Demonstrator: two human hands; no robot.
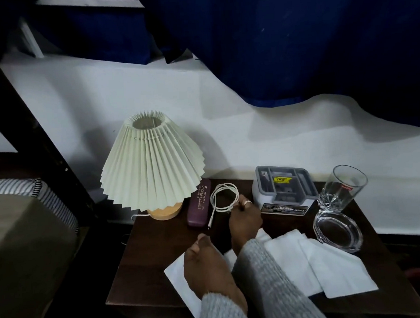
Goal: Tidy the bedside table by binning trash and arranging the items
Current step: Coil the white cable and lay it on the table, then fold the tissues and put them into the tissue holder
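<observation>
bedside table (146,254), dark wood. back left: lamp (150,162), pale pleated shade over a wooden base. just right of the base lies a maroon spectacle case (198,204), lengthwise, with gold print on the lid (reads "prince opticals", as far as i can make out).

next along is the white cable (224,194), looped in a loose coil. one end trails toward me, its plug lying beside the case. my right hand (245,219) is at the coil's right side, thumb and fingers pinching the cable where the loops meet. there is a ring on one finger.

my left hand (206,263) is lower, nearer the front edge, on top of a white tissue (175,273) that pokes out to its left. one digit sticks up and the others are tucked out of view, so i cannot tell whether they grip the tissue or only rest on it.

more tissues (331,269) lie flat and overlapping across the front right of the table, partly under my right sleeve (271,284).

back right: grey compartment box (285,191) with a yellow price sticker inside and a label on its front face. right of it stands a drinking glass (343,188). just in front of the glass sits a clear glass ashtray (338,230), its near edge over a tissue.

behind is a white wall (251,137), with a blue curtain (307,44) hanging above. striped bedding (16,191) is left of the table.
</observation>
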